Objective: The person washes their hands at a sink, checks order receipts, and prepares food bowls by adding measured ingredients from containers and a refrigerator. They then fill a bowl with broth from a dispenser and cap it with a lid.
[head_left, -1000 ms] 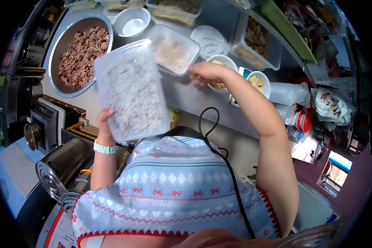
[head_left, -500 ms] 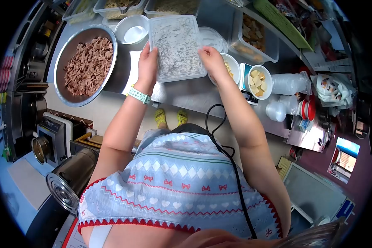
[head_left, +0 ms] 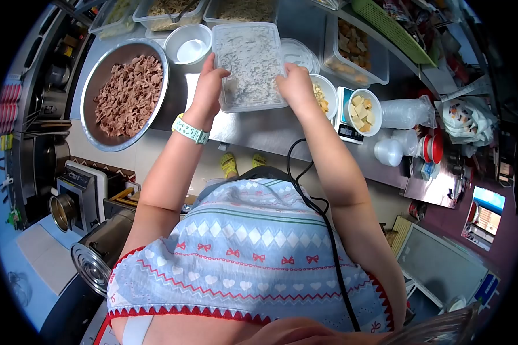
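- Evidently, the steel counter (head_left: 250, 127) was bared along its front edge.
- Right of the meat bowl (head_left: 128, 96), the lidded container (head_left: 250, 68) was gripped at its sides by left hand (head_left: 208, 89) and right hand (head_left: 297, 87).
- The scale display (head_left: 351, 133) was blurred.

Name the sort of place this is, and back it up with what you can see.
Probably a working food-prep kitchen, perhaps a small eatery's: a large metal bowl of sliced meat, a digital scale under a bowl of pale chunks, and a tall metal pot.
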Demonstrator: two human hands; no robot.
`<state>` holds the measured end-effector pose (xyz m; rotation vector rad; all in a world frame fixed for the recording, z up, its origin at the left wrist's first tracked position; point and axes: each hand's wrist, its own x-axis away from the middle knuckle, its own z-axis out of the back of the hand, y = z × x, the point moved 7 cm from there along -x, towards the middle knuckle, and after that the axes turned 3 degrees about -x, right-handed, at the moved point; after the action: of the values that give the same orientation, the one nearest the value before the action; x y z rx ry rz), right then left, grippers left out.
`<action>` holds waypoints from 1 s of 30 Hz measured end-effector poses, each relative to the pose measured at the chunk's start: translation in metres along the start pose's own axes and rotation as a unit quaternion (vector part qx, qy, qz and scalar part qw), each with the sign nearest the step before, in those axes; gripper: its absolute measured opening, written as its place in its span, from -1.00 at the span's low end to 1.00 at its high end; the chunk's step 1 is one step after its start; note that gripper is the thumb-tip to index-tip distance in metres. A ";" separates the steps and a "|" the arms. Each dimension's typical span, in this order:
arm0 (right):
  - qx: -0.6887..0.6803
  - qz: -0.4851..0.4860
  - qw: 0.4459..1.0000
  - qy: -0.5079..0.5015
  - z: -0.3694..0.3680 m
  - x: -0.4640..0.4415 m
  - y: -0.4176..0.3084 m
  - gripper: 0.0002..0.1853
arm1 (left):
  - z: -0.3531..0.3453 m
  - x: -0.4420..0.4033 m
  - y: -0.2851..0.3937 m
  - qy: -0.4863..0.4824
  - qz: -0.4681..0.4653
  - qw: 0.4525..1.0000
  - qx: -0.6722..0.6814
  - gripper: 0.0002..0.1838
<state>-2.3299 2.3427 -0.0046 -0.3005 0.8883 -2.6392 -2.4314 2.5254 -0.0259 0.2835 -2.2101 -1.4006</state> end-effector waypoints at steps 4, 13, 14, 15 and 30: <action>0.063 0.066 0.996 0.022 -0.005 0.017 -0.039 -0.27 | 0.008 0.001 -0.005 -0.006 0.010 0.998 0.064 -0.23; 0.270 0.353 0.893 -0.073 -0.057 0.073 -0.080 -0.23 | 0.027 0.073 -0.038 -0.041 0.150 0.983 0.098 -0.47; 0.250 0.377 0.888 -0.085 -0.063 0.071 -0.077 -0.24 | 0.031 0.073 -0.041 -0.040 0.149 0.983 0.098 -0.47; 0.251 0.379 0.887 -0.083 -0.062 0.073 -0.077 -0.24 | 0.031 0.073 -0.043 -0.047 0.151 0.982 0.105 -0.47; 0.144 0.398 0.905 -0.043 -0.092 -0.104 -0.159 -0.64 | 0.006 0.068 -0.080 -0.023 0.233 0.916 0.327 -0.43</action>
<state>-2.3016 2.5510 0.0123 0.0318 0.4345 -1.9241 -2.4994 2.4648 -0.0781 -0.0618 -2.5049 -0.3973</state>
